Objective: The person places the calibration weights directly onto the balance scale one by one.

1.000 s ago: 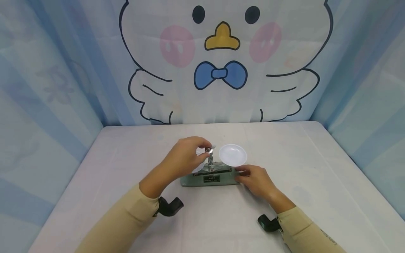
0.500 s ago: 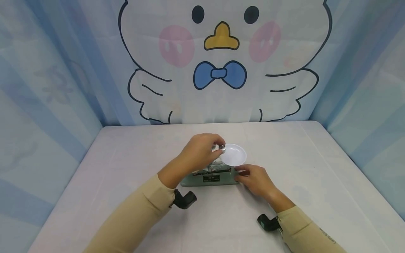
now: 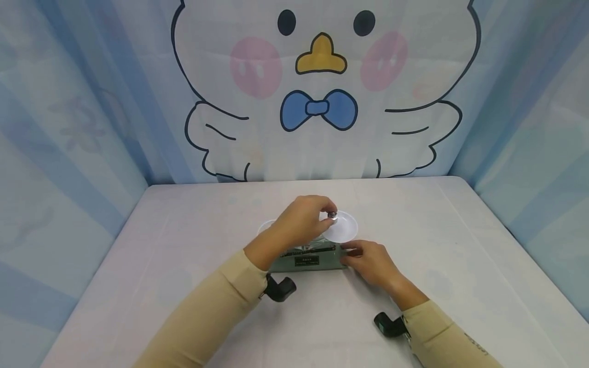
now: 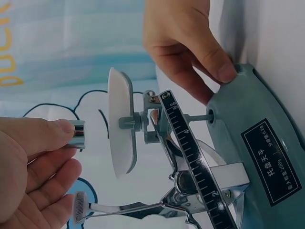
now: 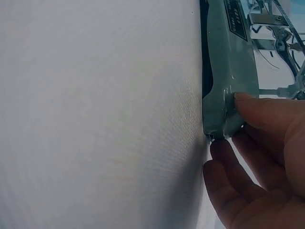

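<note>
A green pan balance [image 3: 324,261] stands on the table with its dark scale bar [image 4: 198,162] facing the person. My left hand [image 3: 304,221] pinches a small shiny metal weight [image 4: 80,133] between thumb and forefinger. The weight is over the white right pan [image 3: 346,231]; in the left wrist view a gap separates it from the pan's face. Most of the left pan [image 3: 265,225] is hidden behind the left hand and wrist. My right hand [image 3: 371,261] grips the right end of the balance's base, thumb [image 5: 245,97] on the near face and fingers around the end.
A pale cloth covers the table [image 3: 414,220]. Behind it hangs a curtain [image 3: 317,153] with a cartoon bird, and blue curtains close off both sides. A chrome pointer plate [image 4: 80,207] rises at the middle of the balance, near the left hand's lower fingers.
The left hand has carried the metal weight rightward from the balance's middle to over the right pan. Part of the left pan shows again. The right hand keeps its grip in place.
</note>
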Demonstrator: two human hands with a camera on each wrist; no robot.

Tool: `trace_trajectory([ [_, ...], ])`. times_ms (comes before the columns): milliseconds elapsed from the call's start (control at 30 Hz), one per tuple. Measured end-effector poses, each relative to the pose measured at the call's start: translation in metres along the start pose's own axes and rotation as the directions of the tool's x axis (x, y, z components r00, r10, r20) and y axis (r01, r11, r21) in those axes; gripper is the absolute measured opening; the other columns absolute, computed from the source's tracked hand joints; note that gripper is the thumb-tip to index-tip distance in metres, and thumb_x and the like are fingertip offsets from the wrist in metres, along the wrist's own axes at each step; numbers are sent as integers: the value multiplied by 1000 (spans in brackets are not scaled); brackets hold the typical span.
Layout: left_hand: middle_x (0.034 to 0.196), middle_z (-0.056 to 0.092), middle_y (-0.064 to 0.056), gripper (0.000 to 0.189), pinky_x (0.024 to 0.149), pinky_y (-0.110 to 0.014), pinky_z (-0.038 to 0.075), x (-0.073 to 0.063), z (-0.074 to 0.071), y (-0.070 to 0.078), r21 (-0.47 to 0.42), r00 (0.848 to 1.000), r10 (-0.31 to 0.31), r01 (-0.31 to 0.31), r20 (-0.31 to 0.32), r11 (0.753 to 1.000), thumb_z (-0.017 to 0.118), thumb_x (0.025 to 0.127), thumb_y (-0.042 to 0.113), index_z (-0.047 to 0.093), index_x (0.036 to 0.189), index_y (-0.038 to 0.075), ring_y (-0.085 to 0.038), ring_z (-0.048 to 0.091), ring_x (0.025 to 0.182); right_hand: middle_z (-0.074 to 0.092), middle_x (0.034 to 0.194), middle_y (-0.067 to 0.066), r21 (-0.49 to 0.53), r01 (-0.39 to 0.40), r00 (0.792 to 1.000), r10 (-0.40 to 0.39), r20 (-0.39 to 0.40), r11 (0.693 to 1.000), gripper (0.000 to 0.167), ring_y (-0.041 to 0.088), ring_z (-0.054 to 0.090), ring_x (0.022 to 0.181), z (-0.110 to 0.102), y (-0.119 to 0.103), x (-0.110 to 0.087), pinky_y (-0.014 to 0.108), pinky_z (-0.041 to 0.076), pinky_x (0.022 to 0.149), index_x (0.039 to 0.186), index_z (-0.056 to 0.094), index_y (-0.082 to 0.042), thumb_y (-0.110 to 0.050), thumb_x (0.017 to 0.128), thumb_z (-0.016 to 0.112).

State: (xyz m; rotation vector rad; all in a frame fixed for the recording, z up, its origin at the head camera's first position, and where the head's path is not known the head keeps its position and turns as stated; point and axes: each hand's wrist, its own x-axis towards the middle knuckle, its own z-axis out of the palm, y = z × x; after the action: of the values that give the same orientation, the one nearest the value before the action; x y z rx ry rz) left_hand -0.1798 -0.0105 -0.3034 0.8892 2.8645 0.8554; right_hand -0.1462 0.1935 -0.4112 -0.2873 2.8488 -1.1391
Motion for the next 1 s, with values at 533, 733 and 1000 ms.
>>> trace_trajectory([
  [533,118,70,-2,23,92,-25,52,9,10,4,60,999,44,-46,30,997,69,96,18,71,117,10,-15,64,109,73,108,17,10,7,1000,-6,-8,1000,33,33,69,101,0,2,0,46,57,80,119,69,2,-13,89,73],
  [733,115,71,-1,21,89,-24,52,12,13,6,105,997,67,-69,28,992,69,97,19,71,116,10,-13,64,106,72,108,18,23,20,1000,-19,-11,1000,33,33,70,100,0,2,-1,46,58,79,118,69,3,-12,90,73],
  [1000,113,71,-2,21,88,-24,53,13,15,7,167,995,95,-98,28,981,69,96,18,72,115,8,-14,65,102,73,108,17,23,14,1000,-14,-15,1000,33,33,70,100,0,3,0,46,58,80,118,69,2,-12,89,74],
])
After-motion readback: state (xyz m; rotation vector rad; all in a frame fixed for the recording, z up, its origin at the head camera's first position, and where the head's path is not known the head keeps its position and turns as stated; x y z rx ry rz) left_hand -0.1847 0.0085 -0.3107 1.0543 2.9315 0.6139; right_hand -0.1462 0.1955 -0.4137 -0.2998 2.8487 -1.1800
